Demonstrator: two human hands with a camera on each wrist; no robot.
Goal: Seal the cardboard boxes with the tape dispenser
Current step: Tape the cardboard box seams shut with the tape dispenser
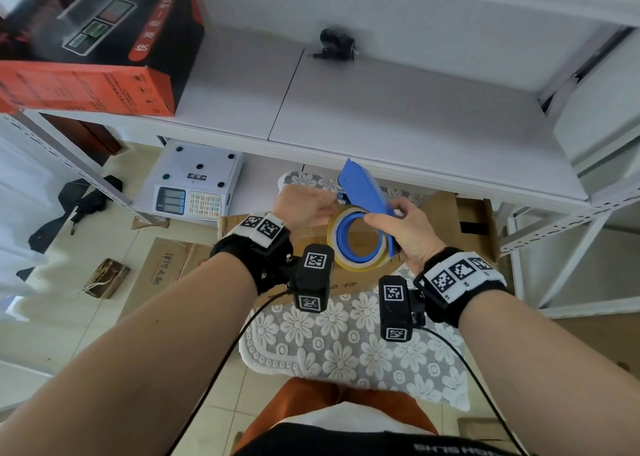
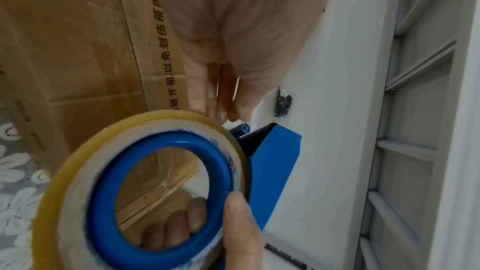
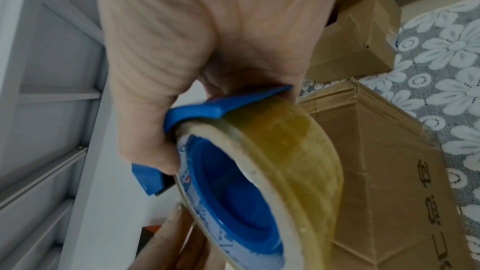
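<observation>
I hold a blue tape dispenser (image 1: 367,189) with a roll of yellowish clear tape (image 1: 360,265) above the cardboard boxes. My right hand (image 1: 388,213) grips it, with the thumb (image 2: 239,223) on the blue ring and fingers (image 2: 176,231) curled through the core. My left hand (image 1: 329,209) pinches at the tape's edge beside the blue roller, and its fingertips (image 2: 226,110) are pressed together there. A large taped box (image 3: 389,171) lies under the roll. A smaller box (image 3: 358,34) stands behind it.
A white shelf (image 1: 381,116) runs across just beyond my hands, with a red-and-black scale box (image 1: 86,40) and a black adapter (image 1: 337,45) on it. An electronic scale (image 1: 194,182) sits below. A floral lace mat (image 1: 346,344) and flattened cardboard (image 1: 166,265) cover the tiled floor.
</observation>
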